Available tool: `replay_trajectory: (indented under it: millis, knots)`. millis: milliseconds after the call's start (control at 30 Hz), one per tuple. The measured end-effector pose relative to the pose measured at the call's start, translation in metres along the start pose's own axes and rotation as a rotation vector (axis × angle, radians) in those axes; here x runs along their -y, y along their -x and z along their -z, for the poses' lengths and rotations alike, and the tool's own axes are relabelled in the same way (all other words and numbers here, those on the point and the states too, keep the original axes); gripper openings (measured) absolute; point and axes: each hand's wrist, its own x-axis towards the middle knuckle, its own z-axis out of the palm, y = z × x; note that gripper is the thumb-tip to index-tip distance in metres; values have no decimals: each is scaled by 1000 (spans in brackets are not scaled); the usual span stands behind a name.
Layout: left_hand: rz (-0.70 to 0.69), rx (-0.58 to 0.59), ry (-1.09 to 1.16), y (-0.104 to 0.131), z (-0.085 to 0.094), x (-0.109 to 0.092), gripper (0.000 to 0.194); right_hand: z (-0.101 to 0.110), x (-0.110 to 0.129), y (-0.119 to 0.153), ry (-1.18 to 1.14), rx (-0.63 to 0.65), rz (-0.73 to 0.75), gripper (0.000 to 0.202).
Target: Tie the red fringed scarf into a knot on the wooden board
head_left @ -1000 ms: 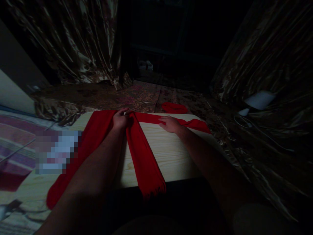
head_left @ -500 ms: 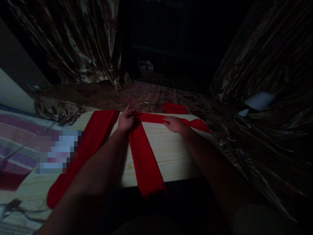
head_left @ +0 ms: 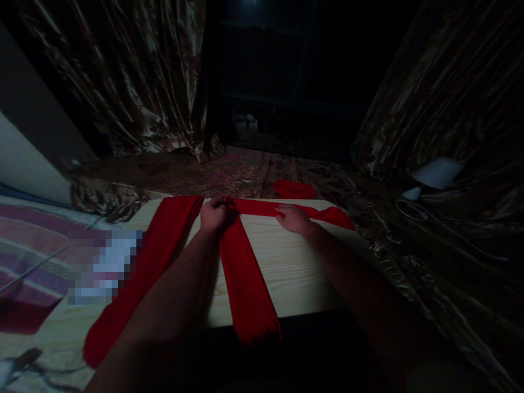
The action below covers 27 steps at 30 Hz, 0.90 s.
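Note:
A long red scarf [head_left: 248, 267] of folded cloth lies on a pale wooden board [head_left: 290, 262]. One stretch runs toward me with a ragged end over the near edge; another runs right along the far edge. At the corner where these meet, my left hand [head_left: 213, 215] has its fingers curled round the cloth, their tips partly hidden. On the far stretch my right hand [head_left: 293, 218] rests with fingers stretched out flat. Left of my left forearm lies another wide red strip [head_left: 135, 278], slanting across the board; whether it joins the scarf I cannot tell.
Past the board's far edge a red loop of cloth [head_left: 293, 189] lies on a patterned cover [head_left: 241, 169]. To the right stand a white lamp [head_left: 439, 172] and its cable [head_left: 466, 240]. Patterned curtains [head_left: 164, 82] hang behind. A striped cloth [head_left: 28, 240] is at left. The room is dim.
My left hand's raised fingers have come down and curled onto the scarf's corner. My right hand stays on the far stretch. The whole view has shifted slightly downward.

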Motion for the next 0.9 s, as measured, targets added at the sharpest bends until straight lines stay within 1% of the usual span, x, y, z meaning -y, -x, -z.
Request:
replay_trajectory:
  millis: [67, 167, 233, 300, 367, 433, 500, 600, 667, 733, 833, 900]
  knots:
    - [51, -55, 139, -3, 2, 2, 25, -3, 8, 0, 16, -13, -9, 37]
    - [98, -86, 272, -8, 6, 5, 29, -5, 23, 1, 1, -13, 33, 36]
    - [97, -120, 272, -11, 7, 9, 33, -4, 34, 2, -15, -16, 52, 36]
    - [77, -167, 223, -13, 7, 13, 39, -2, 48, 5, -33, -40, 61, 33]
    - [68, -183, 164, -15, 7, 17, 45, 0, 65, 8, -71, -56, 49, 29]
    - [73, -159, 138, -16, 7, 19, 49, 1, 85, 11, -151, -38, -5, 26]
    - [82, -145, 148, -15, 8, 17, 51, 1, 106, 11, -265, 11, -101, 27]
    - [137, -121, 194, -12, 11, 11, 52, 1, 128, 7, -389, 73, -236, 27]
    - [202, -94, 217, -10, 13, 8, 53, 1, 136, 4, -425, 80, -266, 23]
    - [246, -75, 220, -9, 14, 6, 50, 2, 139, 4, -433, 67, -251, 17]
    - [215, -64, 159, -10, 12, 6, 44, 2, 138, 7, -442, 64, -223, 12]
    - [160, -40, 82, -10, 10, 6, 42, 3, 137, 12, -474, 100, -213, 12]
